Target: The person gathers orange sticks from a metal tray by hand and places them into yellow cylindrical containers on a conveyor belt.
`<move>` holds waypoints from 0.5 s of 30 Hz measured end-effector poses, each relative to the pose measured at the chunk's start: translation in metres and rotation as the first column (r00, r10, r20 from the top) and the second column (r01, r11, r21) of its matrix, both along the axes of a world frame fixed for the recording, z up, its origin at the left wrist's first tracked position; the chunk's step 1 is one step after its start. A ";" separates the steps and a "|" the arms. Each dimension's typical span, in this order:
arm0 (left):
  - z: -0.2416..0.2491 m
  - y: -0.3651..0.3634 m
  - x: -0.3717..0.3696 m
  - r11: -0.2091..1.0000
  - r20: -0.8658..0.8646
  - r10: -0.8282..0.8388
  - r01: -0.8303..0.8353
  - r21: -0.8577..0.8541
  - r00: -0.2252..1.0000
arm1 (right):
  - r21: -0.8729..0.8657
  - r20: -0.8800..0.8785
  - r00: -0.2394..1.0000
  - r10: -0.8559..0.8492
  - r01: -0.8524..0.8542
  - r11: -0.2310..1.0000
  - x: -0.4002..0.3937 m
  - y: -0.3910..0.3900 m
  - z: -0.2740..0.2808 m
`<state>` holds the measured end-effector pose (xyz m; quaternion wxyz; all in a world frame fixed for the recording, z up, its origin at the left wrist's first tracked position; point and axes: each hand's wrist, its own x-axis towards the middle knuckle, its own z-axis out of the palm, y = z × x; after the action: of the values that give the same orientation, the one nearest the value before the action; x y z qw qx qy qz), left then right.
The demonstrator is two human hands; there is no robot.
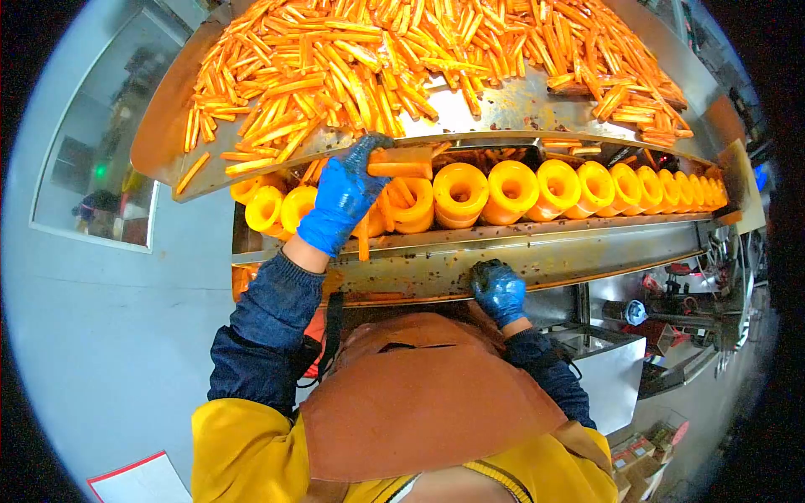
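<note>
My left hand (pixel 342 194), in a blue glove smeared with sauce, is closed on several oily orange food sticks (pixel 401 169). They stick out to the right over a row of yellow funnel-mouthed cups (pixel 511 191). One more stick (pixel 364 239) hangs down below that hand, in front of the cups. Some sticks stand in the cup (pixel 409 206) just right of my left hand. My right hand (pixel 497 292), also gloved in blue, is curled closed at the front of the metal trough (pixel 579 248). Its fingertips are hidden, so anything inside cannot be made out.
Beyond the cups, a large metal tray (pixel 495 113) carries a heap of the same orange sticks (pixel 360 63). Dark specks dot the trough and tray edge. A pale wall with a window (pixel 101 134) stands left. A metal box (pixel 597 369) and machine parts are at right.
</note>
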<state>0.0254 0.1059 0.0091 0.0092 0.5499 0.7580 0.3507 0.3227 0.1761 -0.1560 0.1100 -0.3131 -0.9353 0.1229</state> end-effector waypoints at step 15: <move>0.018 0.000 0.010 0.979 0.331 0.043 -0.106 0.173 0.943 | -0.423 -0.183 0.979 -0.087 0.001 0.906 0.004 0.005 -0.013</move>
<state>0.0357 0.1057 0.0271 0.0689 0.4535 0.7298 0.5070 0.3262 0.1813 -0.1692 0.1351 -0.3367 -0.8638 0.3497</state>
